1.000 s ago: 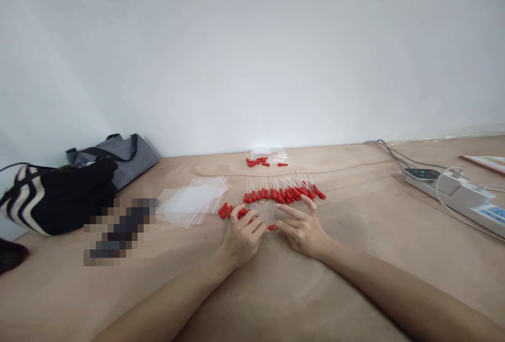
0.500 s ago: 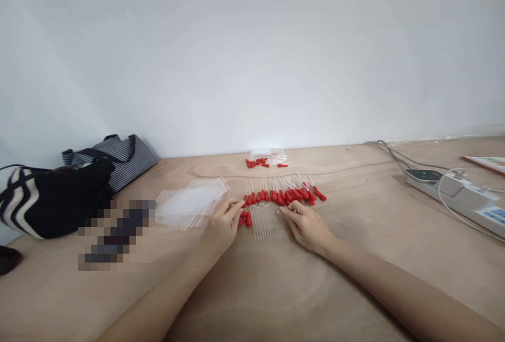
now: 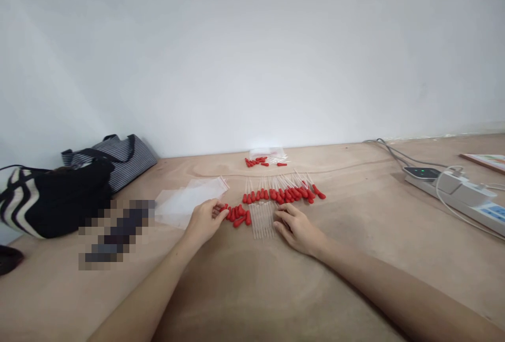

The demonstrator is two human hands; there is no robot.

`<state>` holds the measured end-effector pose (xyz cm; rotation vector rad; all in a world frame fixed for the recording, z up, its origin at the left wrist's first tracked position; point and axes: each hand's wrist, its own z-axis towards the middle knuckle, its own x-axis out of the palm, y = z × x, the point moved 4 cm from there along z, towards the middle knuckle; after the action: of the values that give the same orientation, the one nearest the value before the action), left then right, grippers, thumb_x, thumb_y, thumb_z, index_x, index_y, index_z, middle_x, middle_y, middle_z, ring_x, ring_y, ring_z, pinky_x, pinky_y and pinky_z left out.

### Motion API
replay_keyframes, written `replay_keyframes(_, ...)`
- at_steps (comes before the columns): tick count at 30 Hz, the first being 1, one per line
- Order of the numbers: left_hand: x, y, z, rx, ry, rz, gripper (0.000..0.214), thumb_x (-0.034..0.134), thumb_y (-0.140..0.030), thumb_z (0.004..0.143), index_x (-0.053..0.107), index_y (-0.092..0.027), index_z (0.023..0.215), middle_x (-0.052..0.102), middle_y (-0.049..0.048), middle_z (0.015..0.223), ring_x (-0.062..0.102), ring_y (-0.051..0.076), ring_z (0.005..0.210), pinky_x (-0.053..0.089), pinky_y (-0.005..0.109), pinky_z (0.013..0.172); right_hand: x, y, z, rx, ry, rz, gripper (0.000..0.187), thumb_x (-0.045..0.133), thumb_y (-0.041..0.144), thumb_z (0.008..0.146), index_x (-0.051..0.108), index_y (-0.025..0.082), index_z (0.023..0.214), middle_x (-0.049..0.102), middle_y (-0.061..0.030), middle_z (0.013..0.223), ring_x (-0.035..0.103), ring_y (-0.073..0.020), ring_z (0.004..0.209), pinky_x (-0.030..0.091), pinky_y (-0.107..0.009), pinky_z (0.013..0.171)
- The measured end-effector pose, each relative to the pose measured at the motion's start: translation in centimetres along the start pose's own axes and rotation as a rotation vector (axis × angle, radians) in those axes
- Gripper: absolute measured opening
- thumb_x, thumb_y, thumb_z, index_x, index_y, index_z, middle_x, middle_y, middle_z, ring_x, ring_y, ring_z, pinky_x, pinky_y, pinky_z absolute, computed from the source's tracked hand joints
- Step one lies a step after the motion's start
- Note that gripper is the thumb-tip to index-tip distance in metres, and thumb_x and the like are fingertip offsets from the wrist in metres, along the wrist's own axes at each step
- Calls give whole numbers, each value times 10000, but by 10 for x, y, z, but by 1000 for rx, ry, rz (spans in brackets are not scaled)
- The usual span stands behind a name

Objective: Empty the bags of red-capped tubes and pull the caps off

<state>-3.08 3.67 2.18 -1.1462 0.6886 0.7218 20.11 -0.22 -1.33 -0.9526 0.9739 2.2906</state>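
My left hand lies at the right edge of a stack of clear zip bags, its fingers curled and pinched on the edge of a bag. Loose red rubber bulbs lie just right of its fingertips. My right hand rests on the wooden table, fingers loosely bent, the tips touching a bundle of clear glass tubes. Behind the tubes lies a row of droppers with red bulbs.
Further back a small bag with red bulbs lies near the wall. Dark and striped handbags and a pixelated object sit at the left. A power strip with cables and a book corner are at the right.
My left hand has moved left from the glass tubes, past the loose bulbs, to the zip bags. My right hand has let go of the tubes and stayed beside them.
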Motion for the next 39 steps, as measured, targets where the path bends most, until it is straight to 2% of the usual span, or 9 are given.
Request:
replay_keyframes(9, -8, -13, 0, 27, -27, 145, 257, 427, -357, 752, 618, -189, 716, 642, 5, 670, 550, 144, 579, 423, 251, 576, -2, 6, 0, -47, 32, 0, 242, 372, 254, 866, 575, 148, 944, 564, -96, 988, 524, -163, 938, 448, -297, 823)
replay_keyframes(13, 2, -29, 14, 121, -36, 334, 231, 463, -327, 736, 644, -192, 690, 641, 48, 731, 564, 201, 733, 427, 300, 671, -2, 4, 0, -64, 7, -33, 237, 369, 239, 868, 578, 167, 952, 580, -72, 960, 530, -153, 903, 436, -294, 787)
replay_keyframes(17, 21, -38, 41, -6, 67, 550, 295, 482, -420, 711, 655, -202, 612, 649, 100, 787, 549, 293, 886, 402, 386, 741, -8, 5, -1, -75, -29, -114, 202, 408, 244, 854, 594, 187, 909, 594, -52, 916, 528, -151, 861, 398, -311, 760)
replay_keyframes(22, 36, -35, 68, -123, 136, 590, 307, 521, -439, 649, 607, -174, 521, 661, 132, 703, 596, 310, 821, 413, 371, 693, -13, 6, -1, -51, -46, -148, 165, 451, 238, 832, 609, 196, 853, 606, -40, 880, 523, -156, 830, 352, -331, 764)
replay_keyframes(27, 29, -36, 70, -133, 137, 608, 297, 471, -405, 699, 596, -166, 577, 661, 131, 710, 620, 281, 734, 411, 309, 590, -11, 0, 0, -7, -112, -161, 170, 443, 204, 827, 613, 193, 819, 615, -36, 839, 518, -159, 814, 348, -321, 730)
replay_keyframes(30, 13, -45, 56, -67, 102, 609, 279, 383, -296, 782, 585, -153, 653, 645, 118, 734, 607, 245, 738, 403, 290, 593, -12, -3, 0, -15, -171, -158, 177, 437, 184, 821, 608, 193, 867, 613, -41, 845, 516, -157, 805, 358, -316, 719)
replay_keyframes(33, 8, -56, 30, 130, 37, 582, 221, 338, -226, 832, 540, -141, 801, 619, 85, 765, 581, 198, 715, 395, 270, 596, -20, 1, -1, -60, -278, -185, 240, 451, 197, 809, 562, 181, 1021, 593, -74, 954, 505, -179, 884, 366, -333, 763)
replay_keyframes(36, 21, -66, -2, 449, -32, 595, 180, 336, -186, 851, 498, -153, 780, 581, 53, 719, 545, 181, 666, 375, 274, 587, -29, 8, -5, -120, -402, -272, 329, 477, 225, 801, 504, 171, 1125, 559, -102, 1059, 477, -205, 981, 334, -376, 843)
replay_keyframes(39, 42, -71, -24, 669, -125, 671, 202, 344, -162, 857, 485, -164, 712, 557, 40, 665, 516, 186, 643, 341, 296, 591, -31, 14, -6, -189, -380, -352, 304, 494, 246, 805, 523, 211, 1106, 582, -74, 1042, 480, -199, 993, 260, -414, 909)
